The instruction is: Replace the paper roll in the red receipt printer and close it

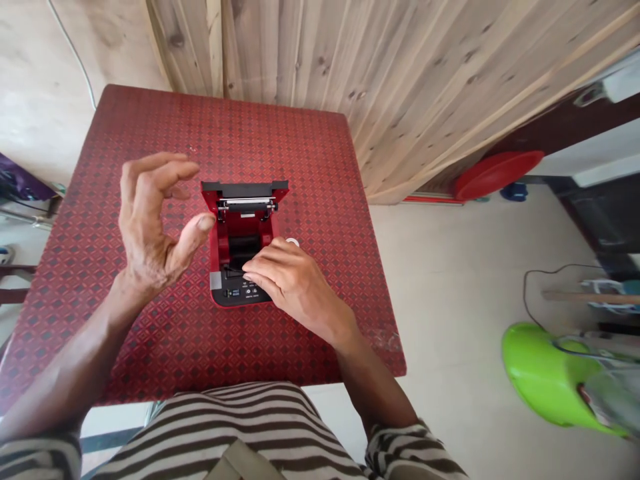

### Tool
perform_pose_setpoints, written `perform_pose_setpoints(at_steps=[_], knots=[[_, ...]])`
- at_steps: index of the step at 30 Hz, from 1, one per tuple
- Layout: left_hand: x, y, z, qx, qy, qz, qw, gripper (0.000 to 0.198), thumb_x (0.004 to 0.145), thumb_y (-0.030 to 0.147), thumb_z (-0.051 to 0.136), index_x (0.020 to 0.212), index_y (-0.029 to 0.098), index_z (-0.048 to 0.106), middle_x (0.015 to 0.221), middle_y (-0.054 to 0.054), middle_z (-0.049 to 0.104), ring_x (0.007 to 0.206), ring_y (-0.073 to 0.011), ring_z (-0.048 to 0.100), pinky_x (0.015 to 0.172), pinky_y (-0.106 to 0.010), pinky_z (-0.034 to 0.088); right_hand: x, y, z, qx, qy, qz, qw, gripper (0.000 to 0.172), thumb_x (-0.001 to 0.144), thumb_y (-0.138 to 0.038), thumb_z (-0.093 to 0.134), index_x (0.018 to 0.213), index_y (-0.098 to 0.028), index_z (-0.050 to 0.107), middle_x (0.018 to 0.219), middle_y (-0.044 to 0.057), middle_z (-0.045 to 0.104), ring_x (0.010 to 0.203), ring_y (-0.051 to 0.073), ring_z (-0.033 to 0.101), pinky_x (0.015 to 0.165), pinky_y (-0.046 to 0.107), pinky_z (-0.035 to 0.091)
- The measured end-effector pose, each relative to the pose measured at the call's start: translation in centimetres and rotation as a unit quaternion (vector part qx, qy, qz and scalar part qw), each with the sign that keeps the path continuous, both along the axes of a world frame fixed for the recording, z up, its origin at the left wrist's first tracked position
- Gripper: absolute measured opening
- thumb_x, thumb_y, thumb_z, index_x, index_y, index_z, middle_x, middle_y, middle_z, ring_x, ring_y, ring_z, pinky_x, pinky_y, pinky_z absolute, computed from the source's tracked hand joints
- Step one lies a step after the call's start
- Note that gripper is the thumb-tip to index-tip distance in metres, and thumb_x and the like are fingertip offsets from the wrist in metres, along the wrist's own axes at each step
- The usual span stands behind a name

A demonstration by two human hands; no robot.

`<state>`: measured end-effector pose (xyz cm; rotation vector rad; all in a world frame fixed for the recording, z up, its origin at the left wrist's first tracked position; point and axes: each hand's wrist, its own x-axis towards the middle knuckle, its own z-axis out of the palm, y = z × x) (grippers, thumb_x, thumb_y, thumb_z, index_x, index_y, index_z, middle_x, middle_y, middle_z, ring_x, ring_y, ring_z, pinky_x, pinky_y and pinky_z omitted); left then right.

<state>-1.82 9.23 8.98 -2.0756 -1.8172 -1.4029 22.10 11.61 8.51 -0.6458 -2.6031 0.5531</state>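
A small red and black label printer point(243, 287) stands on the table with its lid point(245, 190) tipped up. Inside it, a dark hollow and a roller under the lid are visible. My left hand point(155, 220) is raised on the printer's left, fingers spread and holding nothing, the thumb close to the lid's left edge. Over the printer's front right part lies my right hand point(295, 280), its fingertips pinched together at the rim of the hollow. What they hold, if anything, is hidden. Part of a white round thing point(293, 241) peeks out behind the right hand.
A red patterned cloth covers the table point(320, 353). Behind it rises a wooden plank wall point(350, 60). To the right on the floor are a bright green plastic tub or stool point(540, 380), cables and a red round basin point(495, 173).
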Motion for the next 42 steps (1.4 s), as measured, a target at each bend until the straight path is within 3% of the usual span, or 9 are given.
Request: perform_pose_setpoints(at_steps=[3,7,11,17,21,25,34,39,42], knots=[[0.6,2.1,0.9,0.040,0.000,-0.050,0.998,0.060,0.099,0.067,0.056,0.138,0.021,0.061,0.136,-0.011,0.062,0.132,-0.0269,0.057,0.102,-0.043,0.058,0.1,0.1,-0.4,-0.014,0.038,-0.013,0.999,0.021,0.108,-0.023,0.056,0.099,-0.016,0.074,0.094,0.006,0.077,0.088,0.019,0.063,0.089,0.033,0.050],[0.9,3.6,0.9,-0.036,-0.017,-0.078,0.996,0.058,0.099,0.070,0.054,0.136,0.026,0.062,0.136,-0.007,0.064,0.134,-0.0249,0.058,0.113,-0.045,0.052,0.0,0.5,-0.8,-0.032,0.085,-0.015,0.996,0.016,0.107,-0.020,0.059,0.098,-0.016,0.072,0.092,0.004,0.075,0.086,0.017,0.064,0.086,0.030,0.052],[0.9,4.0,0.4,-0.091,0.006,-0.108,0.990,0.061,0.105,0.066,0.043,0.139,0.019,0.060,0.126,-0.007,0.070,0.119,-0.0206,0.067,0.106,-0.040,0.054,0.0,0.3,-0.6,0.025,0.071,-0.018,0.997,0.021,0.108,-0.018,0.054,0.097,-0.015,0.071,0.090,0.005,0.074,0.086,0.017,0.062,0.087,0.032,0.053],[1.2,1.4,0.2,-0.096,0.039,-0.162,0.981,0.051,0.109,0.056,0.038,0.136,0.021,0.065,0.120,-0.007,0.075,0.108,-0.0190,0.071,0.098,-0.037,0.057,0.7,-2.0,-0.7,0.172,0.086,-0.025,0.981,0.019,0.104,-0.010,0.059,0.094,-0.016,0.073,0.090,0.004,0.074,0.082,0.016,0.058,0.078,0.032,0.052],[1.0,-1.4,-1.2,-0.081,0.073,-0.225,0.968,0.054,0.104,0.060,0.049,0.143,0.024,0.061,0.140,-0.013,0.067,0.126,-0.0289,0.067,0.109,-0.049,0.055,0.9,-3.1,-1.5,0.218,0.101,-0.043,0.970,0.018,0.103,-0.011,0.060,0.095,-0.015,0.075,0.084,0.002,0.070,0.074,0.015,0.055,0.067,0.031,0.048],[0.7,-3.0,-3.0,-0.051,0.134,-0.270,0.952,0.069,0.098,0.065,0.058,0.151,0.020,0.054,0.143,-0.019,0.062,0.139,-0.0365,0.060,0.116,-0.057,0.051,0.8,-3.3,-1.9,0.219,0.094,-0.059,0.970,0.016,0.103,-0.012,0.061,0.098,-0.016,0.075,0.081,0.000,0.068,0.073,0.014,0.053,0.067,0.031,0.046],[0.7,-2.9,-3.4,-0.023,0.192,-0.275,0.942,0.105,0.075,0.075,0.080,0.155,0.016,0.048,0.142,-0.023,0.062,0.138,-0.0421,0.060,0.116,-0.061,0.052,0.7,-3.1,-2.5,0.194,0.100,-0.067,0.974,0.014,0.102,-0.009,0.059,0.100,-0.013,0.072,0.082,0.003,0.069,0.073,0.015,0.057,0.069,0.030,0.052],[0.6,-3.3,-3.8,-0.038,0.198,-0.262,0.944,0.099,0.082,0.074,0.074,0.160,0.022,0.041,0.147,-0.020,0.059,0.142,-0.0404,0.057,0.119,-0.062,0.049,1.2,-3.4,-2.6,0.170,0.145,-0.089,0.971,0.019,0.100,-0.013,0.064,0.120,-0.015,0.065,0.086,0.003,0.072,0.074,0.016,0.062,0.071,0.031,0.055],[0.8,-4.9,-4.5,-0.035,0.172,-0.214,0.961,0.088,0.088,0.071,0.070,0.157,0.024,0.045,0.152,-0.019,0.053,0.146,-0.0403,0.053,0.121,-0.064,0.045,2.6,-4.3,-3.2,0.138,0.204,-0.142,0.959,0.020,0.099,-0.015,0.066,0.120,-0.016,0.063,0.087,0.004,0.073,0.075,0.017,0.063,0.071,0.032,0.054]])
